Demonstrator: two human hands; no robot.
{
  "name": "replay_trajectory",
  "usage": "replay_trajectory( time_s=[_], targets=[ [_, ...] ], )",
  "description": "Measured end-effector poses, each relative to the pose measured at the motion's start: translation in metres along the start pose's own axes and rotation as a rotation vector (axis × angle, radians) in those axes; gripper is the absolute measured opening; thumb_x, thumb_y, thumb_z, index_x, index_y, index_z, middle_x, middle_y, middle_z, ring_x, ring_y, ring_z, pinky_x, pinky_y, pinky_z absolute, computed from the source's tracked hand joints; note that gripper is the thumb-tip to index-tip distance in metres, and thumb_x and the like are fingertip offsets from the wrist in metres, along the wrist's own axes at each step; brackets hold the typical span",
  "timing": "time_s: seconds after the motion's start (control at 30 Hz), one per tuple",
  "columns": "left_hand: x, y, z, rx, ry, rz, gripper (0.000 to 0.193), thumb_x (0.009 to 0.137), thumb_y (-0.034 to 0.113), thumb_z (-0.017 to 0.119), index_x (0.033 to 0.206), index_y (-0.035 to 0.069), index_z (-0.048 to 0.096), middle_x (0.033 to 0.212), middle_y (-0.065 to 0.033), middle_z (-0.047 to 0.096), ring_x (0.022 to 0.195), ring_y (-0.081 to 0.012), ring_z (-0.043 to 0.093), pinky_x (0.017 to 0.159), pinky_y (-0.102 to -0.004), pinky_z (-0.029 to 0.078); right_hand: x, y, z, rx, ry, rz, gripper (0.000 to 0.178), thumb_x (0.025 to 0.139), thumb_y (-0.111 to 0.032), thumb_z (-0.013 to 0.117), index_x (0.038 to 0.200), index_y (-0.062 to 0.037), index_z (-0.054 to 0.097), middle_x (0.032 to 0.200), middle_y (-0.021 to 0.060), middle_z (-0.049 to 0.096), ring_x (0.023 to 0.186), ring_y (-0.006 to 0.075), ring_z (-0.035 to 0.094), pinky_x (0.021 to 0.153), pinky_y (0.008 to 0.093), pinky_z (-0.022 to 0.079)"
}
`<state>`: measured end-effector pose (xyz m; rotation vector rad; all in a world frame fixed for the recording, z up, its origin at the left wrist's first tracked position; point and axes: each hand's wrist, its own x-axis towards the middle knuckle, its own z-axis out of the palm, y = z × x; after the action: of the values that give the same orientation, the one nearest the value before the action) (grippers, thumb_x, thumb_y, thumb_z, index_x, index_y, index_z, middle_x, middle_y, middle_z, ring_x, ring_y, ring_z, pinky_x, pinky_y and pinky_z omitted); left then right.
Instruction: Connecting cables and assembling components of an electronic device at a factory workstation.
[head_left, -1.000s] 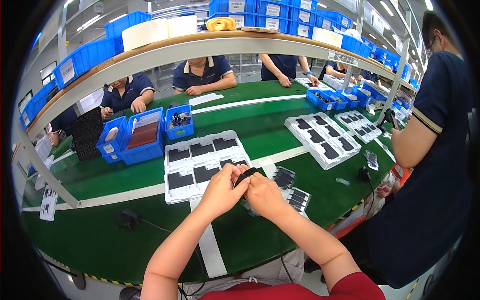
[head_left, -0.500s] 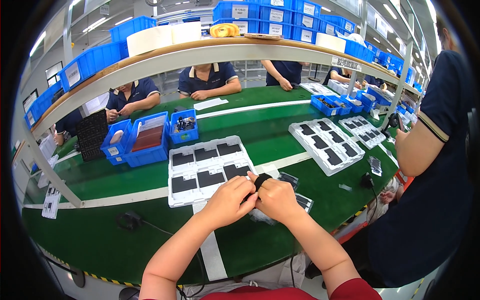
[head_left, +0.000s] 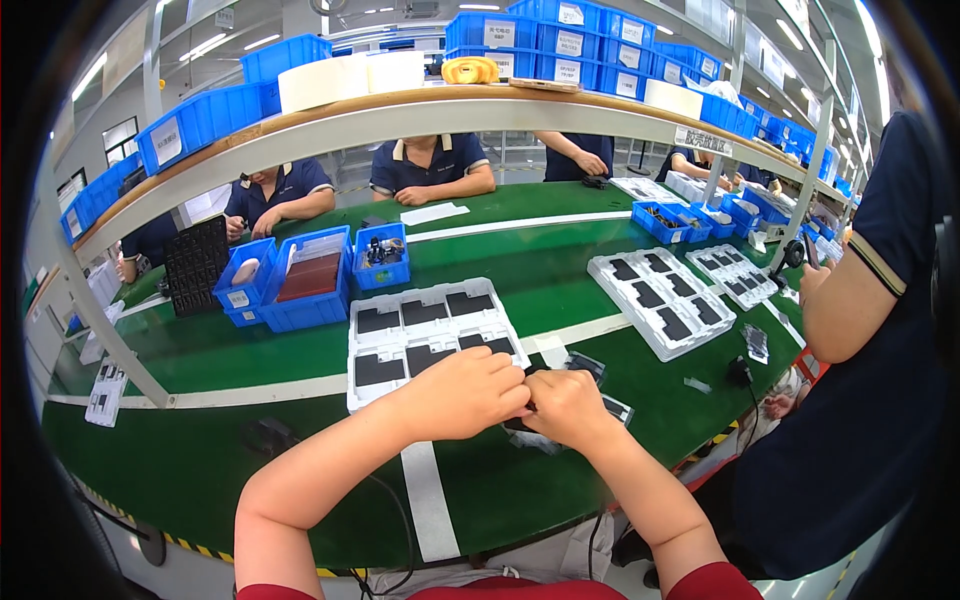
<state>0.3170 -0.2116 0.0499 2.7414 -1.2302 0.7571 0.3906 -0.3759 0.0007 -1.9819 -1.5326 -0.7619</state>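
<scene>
Head view: a small dark piece (head_left: 531, 380) shows between the person's two hands, just off the near right corner of the closest tray; its shape is mostly hidden.
Right hand (head_left: 572, 405): fingers curled in, seemingly grasping the dark piece at the fingertips.
Left hand (head_left: 470, 395): fingers bent into a loose fist, tips meeting the right hand's; whether they pinch the piece too, I cannot tell.
Step in hand: judged by the meeting fingertips, close two-handed handling of the piece.
Next move calls for: probably a steady right hold while the left fingers work, with both wrists clear of the tray's edge.
Closest white tray (head_left: 440, 335): behind the left hand, dark flat pieces (head_left: 379, 371) in its compartments.
Clear packets (head_left: 617, 408): beside and beyond the right hand, dark strips inside.
Green table (head_left: 520, 490): under it all, a black plug (head_left: 268, 436) with its cable lying left of the left forearm.
Farther white tray (head_left: 650, 328): to the right, likewise filled.
Large blue bin (head_left: 310, 320): beyond the closest tray, to the left.
Co-worker in navy (head_left: 860, 400): at the right edge.
</scene>
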Motion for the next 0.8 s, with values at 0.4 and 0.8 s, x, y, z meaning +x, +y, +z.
replay_trajectory(
  time_s=[0.4,0.8],
  targets=[
    [-0.012,0.027,-0.008,0.559,0.221,0.315,0.024,0.076,0.019,0.059,0.061,0.014,0.042,0.066,0.0020,0.043,0.065,-0.0103,0.047,0.054,-0.0221,0.036,0.019,-0.011,-0.003,0.262,-0.138,0.348,0.037,0.074,-0.007,0.057,0.109,-0.0073,0.046,0.059,0.0169,0.056,0.057,0.0347,0.058,0.051,0.0396,0.045],
    [-0.028,0.040,0.000,0.374,0.262,-0.055,0.024,0.073,0.023,0.065,0.065,0.012,0.045,0.070,0.0001,0.049,0.063,-0.0135,0.051,0.052,-0.0245,0.037,0.046,-0.009,0.005,1.397,-0.164,1.018,0.052,0.092,-0.041,0.034,0.104,0.0075,0.051,0.093,0.0214,0.061,0.083,0.0257,0.062,0.074,0.0327,0.050]
  ],
)
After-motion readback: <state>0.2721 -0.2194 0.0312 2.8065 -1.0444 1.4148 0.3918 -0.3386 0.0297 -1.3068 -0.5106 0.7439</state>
